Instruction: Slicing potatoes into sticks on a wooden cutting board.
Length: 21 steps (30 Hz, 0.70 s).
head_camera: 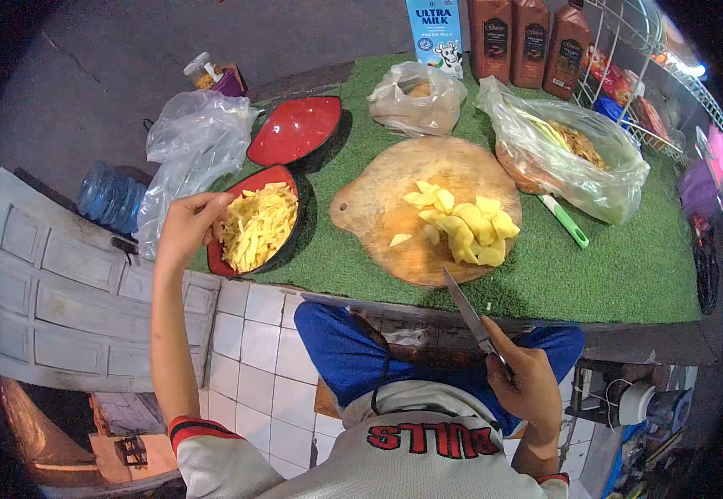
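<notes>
My left hand (pixel 196 224) is at the left rim of a red bowl with a dark outside (pixel 219 261), its fingertips touching or just above the pale yellow cut sticks (pixel 260 226) that fill it; whether it pinches any I cannot tell. My right hand (pixel 523 380) grips a kitchen knife (pixel 468 312) by its handle, the blade pointing up and left to the near edge of a round wooden cutting board (pixel 374 181). Slices that look like peeled potato (pixel 470 224) lie heaped on the board's right half, with one slice (pixel 400 239) apart to the left.
Behind the filled bowl are an empty red bowl (pixel 299 131) and clear plastic bags (pixel 196 137). Beyond the board stand a bagged item (pixel 417 103), a milk carton (pixel 437 37) and brown bottles (pixel 528 43). An open food bag (pixel 586 162) and a green-handled knife or peeler (pixel 566 221) lie right.
</notes>
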### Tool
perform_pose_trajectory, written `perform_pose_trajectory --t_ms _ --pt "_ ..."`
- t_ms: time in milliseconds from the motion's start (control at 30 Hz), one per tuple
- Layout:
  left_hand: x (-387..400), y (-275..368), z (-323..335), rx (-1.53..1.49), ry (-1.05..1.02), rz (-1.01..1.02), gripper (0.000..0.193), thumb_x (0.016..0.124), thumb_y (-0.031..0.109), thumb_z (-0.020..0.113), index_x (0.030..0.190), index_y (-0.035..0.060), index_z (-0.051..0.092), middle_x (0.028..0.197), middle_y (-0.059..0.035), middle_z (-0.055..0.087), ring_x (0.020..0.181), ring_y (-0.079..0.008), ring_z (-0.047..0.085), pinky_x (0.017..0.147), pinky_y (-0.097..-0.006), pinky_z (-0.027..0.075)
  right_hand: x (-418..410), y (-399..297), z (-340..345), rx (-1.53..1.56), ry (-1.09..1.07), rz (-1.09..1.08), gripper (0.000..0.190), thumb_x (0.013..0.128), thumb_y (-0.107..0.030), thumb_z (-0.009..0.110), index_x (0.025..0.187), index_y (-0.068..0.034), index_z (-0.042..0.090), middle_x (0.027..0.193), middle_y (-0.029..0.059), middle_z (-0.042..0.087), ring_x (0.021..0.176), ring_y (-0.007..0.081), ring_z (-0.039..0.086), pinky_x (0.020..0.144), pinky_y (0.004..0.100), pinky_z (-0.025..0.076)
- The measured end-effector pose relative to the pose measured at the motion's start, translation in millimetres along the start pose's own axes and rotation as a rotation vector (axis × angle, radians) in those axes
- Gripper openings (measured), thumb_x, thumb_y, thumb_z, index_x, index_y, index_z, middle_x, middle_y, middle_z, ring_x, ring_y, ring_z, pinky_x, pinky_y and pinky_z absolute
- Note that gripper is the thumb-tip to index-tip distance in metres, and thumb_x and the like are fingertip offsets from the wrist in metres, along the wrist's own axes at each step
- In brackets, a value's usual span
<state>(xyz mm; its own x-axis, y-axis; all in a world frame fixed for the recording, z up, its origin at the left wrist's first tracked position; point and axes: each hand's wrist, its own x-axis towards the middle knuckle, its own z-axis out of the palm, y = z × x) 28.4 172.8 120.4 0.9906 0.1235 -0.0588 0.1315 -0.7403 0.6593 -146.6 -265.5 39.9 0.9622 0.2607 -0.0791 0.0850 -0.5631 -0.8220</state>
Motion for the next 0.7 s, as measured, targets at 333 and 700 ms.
perform_pose_trajectory --t_ms 333,700 --pt "4.4 -24.0 -17.5 -0.256 -0.116 -0.045 0.036 0.099 0.017 0.051 0.129 -0.0014 0.055 0.112 -0.0129 0.068 0.096 -0.0198 0.067 0.081 -0.0297 0.055 -0.4 1.5 -1.8 0.009 0.026 -0.019 0.066 0.078 0.003 0.06 0.141 -0.008 0.046 0.074 0.0219 0.063 0.066 0.04 0.064 0.06 0.0405 0.051" --pt "-38.2 55.5 81.2 0.111 0.017 0.413 0.023 0.091 0.011 0.061 0.111 0.0012 0.068 0.101 -0.0095 0.07 0.089 -0.0155 0.066 0.075 -0.0285 0.052 -1.3 11.5 10.3 0.088 0.145 -0.111 0.058 0.081 0.005 0.058 0.137 -0.006 0.051 0.058 0.0161 0.054 0.044 0.026 0.052 0.048 0.0319 0.042"
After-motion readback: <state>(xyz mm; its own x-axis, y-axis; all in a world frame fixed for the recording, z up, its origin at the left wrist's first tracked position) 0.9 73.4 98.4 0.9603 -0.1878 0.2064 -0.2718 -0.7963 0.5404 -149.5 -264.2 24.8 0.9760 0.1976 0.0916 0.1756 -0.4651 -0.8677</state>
